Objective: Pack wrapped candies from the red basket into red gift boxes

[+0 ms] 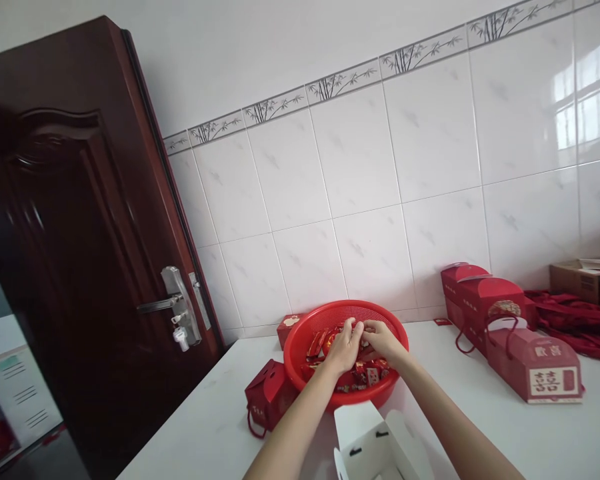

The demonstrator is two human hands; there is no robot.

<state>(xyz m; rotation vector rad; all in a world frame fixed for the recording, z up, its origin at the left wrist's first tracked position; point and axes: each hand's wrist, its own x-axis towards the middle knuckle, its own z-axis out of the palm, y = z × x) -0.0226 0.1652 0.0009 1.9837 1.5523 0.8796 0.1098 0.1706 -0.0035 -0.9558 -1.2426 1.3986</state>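
A round red plastic basket [347, 399] stands on the white table, holding several shiny red wrapped packets [373, 375]. Both hands are over it, close together. My left hand [347, 348] has its fingers bent toward the other hand; whether anything is between them is hidden. Fingers of my right hand [381, 339] curl inward beside it, and their tips are too small to make out. Between my forearms, at the bottom, an open white box [375, 447] stands near the basket with its flaps up.
A red box with a cord handle [270, 393] is left of the basket, and a smaller red box [289, 325] behind it. Several red gift boxes [535, 360] stand at right, near dark red fabric [575, 327] and a cardboard box [575, 281]. A brown door [80, 267] is at left.
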